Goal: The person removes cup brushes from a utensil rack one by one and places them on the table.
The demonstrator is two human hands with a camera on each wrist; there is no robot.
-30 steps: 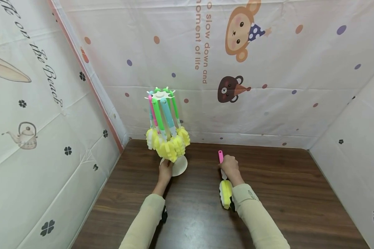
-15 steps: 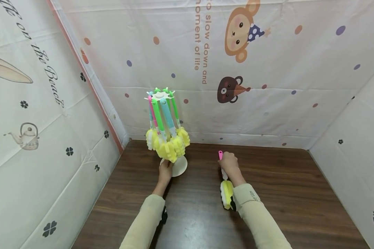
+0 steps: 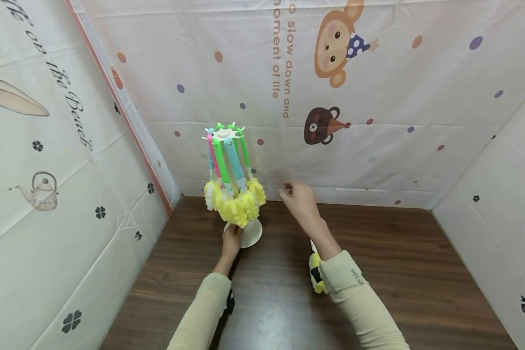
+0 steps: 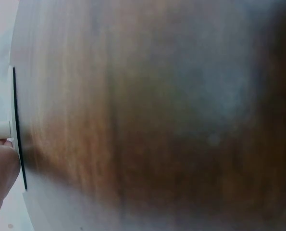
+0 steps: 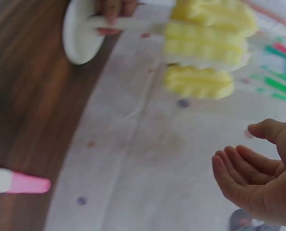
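Note:
At the back left of the table stands a white rack [image 3: 251, 235], with a round base and spoked top. Sponge brushes [image 3: 237, 210] hang around it, yellow heads down, with green, blue and pink handles. My left hand [image 3: 231, 240] grips the rack's pole just above the base; its fingers curl round the pole [image 5: 133, 25] in the right wrist view. My right hand [image 3: 302, 205] is raised off the table, holding nothing, its fingers loosely bent and thumb apart. Below it on the table lies one sponge brush [image 3: 313, 260] with a pink handle [image 5: 30, 184], partly hidden by my forearm.
The dark wood table [image 3: 398, 272] reaches back to a white printed curtain [image 3: 376, 160]. Another printed curtain [image 3: 83, 204] closes off the left side, and a further one [image 3: 498, 194] stands on the right.
My right hand has let go of the pink-handled sponge brush and risen up and to the left, toward the rack. My left hand stays on the pole.

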